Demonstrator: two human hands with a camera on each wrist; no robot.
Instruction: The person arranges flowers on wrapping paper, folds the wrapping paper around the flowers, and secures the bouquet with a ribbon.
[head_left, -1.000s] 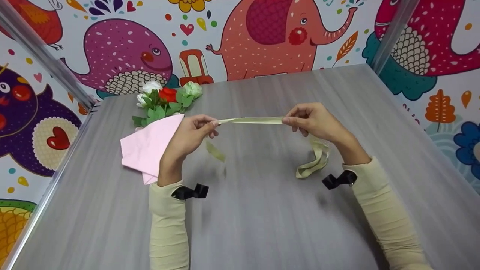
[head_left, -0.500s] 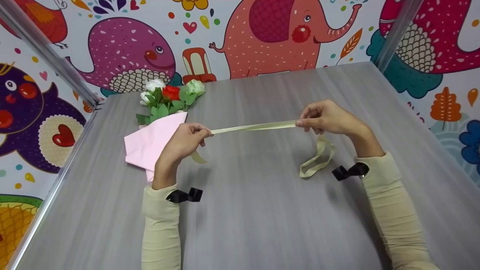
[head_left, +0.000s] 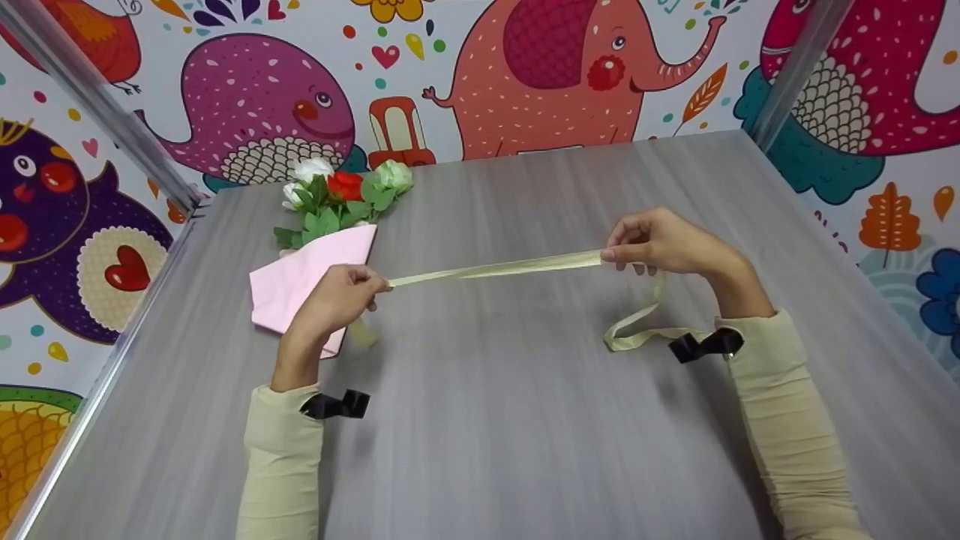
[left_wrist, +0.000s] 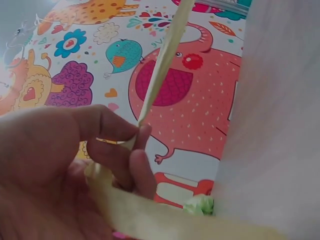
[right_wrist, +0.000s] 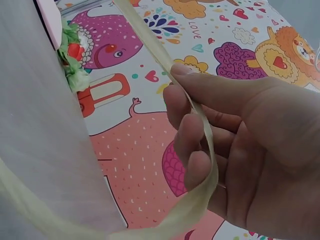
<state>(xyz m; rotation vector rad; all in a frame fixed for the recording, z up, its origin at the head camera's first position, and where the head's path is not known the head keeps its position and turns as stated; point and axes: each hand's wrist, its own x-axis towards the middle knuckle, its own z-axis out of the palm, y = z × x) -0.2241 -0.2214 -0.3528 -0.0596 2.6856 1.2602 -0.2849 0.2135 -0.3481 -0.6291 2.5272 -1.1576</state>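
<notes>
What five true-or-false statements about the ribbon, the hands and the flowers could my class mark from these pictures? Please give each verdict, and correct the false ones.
1. The left hand and the right hand both hold the pale ribbon. True.
2. Between the hands, the ribbon sags in a deep loop. False: that stretch is pulled nearly straight.
3. A red bloom shows among the flowers. True.
4. The flowers lie nearer the right hand. False: they lie nearer the left hand.
5. In the head view, the left hand partly covers the pink wrapping. True.
</notes>
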